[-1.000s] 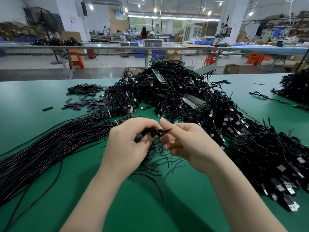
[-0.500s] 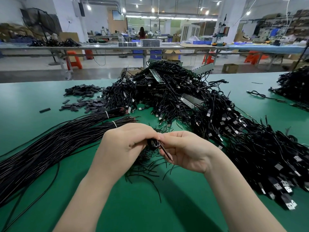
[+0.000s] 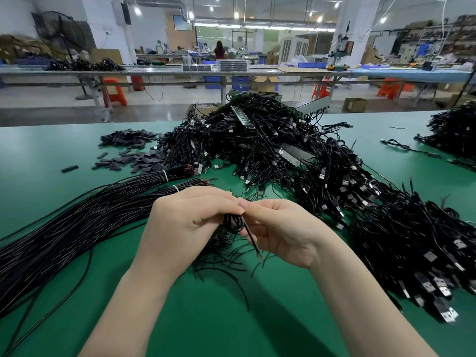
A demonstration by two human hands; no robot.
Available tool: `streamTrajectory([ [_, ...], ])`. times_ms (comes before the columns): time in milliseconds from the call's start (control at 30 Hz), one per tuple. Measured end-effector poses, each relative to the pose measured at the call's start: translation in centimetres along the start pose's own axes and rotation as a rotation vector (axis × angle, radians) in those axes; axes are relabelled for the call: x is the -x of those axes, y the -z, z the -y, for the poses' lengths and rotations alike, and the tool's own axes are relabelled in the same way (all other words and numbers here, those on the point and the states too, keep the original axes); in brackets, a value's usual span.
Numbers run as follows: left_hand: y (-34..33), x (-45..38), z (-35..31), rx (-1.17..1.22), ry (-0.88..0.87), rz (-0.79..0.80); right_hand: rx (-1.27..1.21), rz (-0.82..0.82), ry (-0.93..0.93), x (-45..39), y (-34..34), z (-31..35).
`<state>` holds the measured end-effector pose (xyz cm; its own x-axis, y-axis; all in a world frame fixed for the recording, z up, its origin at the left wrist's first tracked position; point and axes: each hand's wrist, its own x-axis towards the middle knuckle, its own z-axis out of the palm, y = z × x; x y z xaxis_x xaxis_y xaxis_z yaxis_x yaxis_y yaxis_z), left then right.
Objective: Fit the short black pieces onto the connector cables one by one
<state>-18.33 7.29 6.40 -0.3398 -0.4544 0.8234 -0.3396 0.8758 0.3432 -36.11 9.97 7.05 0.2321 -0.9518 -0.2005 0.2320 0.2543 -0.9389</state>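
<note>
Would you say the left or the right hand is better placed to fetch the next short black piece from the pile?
Left, probably. The short black pieces lie far-left on the table, on the left hand's side. The right hand pinches the cable end.

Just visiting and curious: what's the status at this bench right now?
Left hand grips coiled black cable. Right hand pinches its wire end. Short black pieces lie far left, untouched. Nothing in the way.

We have our hands (image 3: pixel 231 225) mid-table (image 3: pixel 46 155), wire bundle (image 3: pixel 64 222) left of them, connector cable heap (image 3: pixel 296 161) behind and right, short pieces (image 3: pixel 134 153) far left behind the bundle.
</note>
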Motion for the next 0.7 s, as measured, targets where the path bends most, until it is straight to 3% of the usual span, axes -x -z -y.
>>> streamTrajectory([
  [200, 0.3, -0.1, -0.2, -0.008, 0.002, 0.026, -0.036, -0.025, 0.050, 0.3, -0.2, 0.1],
  [433, 0.8, -0.4, -0.3, -0.029, 0.023, -0.076, 0.235, -0.217, 0.408, 0.4, -2.1, -0.4],
  [700, 1.0, -0.6, -0.2, -0.044, 0.010, -0.058, 0.176, -0.170, 0.372, 0.7, -1.9, -0.1],
])
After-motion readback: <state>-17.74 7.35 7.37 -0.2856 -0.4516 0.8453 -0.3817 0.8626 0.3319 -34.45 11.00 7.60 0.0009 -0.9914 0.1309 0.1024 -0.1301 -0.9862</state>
